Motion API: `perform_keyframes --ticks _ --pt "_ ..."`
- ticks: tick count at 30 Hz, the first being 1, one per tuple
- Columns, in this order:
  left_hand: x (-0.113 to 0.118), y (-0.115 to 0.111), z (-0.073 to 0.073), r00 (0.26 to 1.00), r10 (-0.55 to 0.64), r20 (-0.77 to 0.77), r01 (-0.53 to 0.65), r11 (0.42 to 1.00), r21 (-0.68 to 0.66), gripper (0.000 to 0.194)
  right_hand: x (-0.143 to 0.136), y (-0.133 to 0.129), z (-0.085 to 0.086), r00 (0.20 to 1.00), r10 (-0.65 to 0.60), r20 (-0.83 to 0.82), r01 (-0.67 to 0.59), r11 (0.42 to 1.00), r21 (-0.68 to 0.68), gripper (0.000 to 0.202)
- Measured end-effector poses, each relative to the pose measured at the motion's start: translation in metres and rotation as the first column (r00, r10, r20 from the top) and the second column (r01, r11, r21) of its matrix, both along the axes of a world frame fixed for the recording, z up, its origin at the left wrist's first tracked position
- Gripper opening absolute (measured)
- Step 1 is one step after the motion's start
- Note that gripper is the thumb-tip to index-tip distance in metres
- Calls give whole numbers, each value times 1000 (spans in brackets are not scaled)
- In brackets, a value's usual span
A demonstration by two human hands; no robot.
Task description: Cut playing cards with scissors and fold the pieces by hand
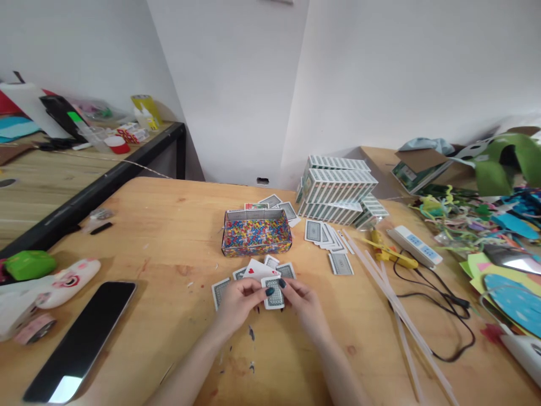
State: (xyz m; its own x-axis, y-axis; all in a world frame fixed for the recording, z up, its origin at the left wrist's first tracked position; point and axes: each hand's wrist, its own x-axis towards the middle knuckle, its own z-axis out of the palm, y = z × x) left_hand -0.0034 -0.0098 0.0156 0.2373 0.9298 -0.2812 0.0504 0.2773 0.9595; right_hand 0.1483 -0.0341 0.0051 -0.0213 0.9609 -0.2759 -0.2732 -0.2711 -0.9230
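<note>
Between my two hands is a playing card point(274, 300), its patterned back facing up. My left hand point(242, 299) pinches the card's left side, thumb on top. On the opposite edge, my right hand point(299, 301) grips it between thumb and fingers. Just beyond my fingers several loose cards lie overlapped, one a face-up red heart card point(256, 268). Behind them stands an open box point(257, 246) covered in a colourful pattern, with more cards point(289, 211) lying behind it. Fanned cards point(324, 234) rest to the right of the box, and a single card point(340, 264) lies nearer.
Striped card boxes point(338, 186) are stacked at the back right. A yellow glue gun point(395, 255), a power strip point(416, 247), black cable and clear glue sticks point(397, 301) lie on the right. A phone point(82, 341) and a white pouch point(63, 285) lie on the left.
</note>
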Motion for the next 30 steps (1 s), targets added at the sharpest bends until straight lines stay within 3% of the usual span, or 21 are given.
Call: perform_keyframes --ticks 5,13,22,30 --pt "-2 1 -2 999 -39 8 39 999 -9 23 5 1 1 999 33 -3 -33 999 5 31" --pt "-3 0 -9 980 -157 -126 167 983 76 31 7 3 5 995 58 77 -58 998 4 34" --pt "-1 2 -11 979 -120 -166 136 987 90 36 3 2 1 994 10 111 -18 997 72 27" --pt "-2 2 -15 966 -129 -225 163 977 139 35 -2 1 -2 986 -99 134 93 994 55 27"
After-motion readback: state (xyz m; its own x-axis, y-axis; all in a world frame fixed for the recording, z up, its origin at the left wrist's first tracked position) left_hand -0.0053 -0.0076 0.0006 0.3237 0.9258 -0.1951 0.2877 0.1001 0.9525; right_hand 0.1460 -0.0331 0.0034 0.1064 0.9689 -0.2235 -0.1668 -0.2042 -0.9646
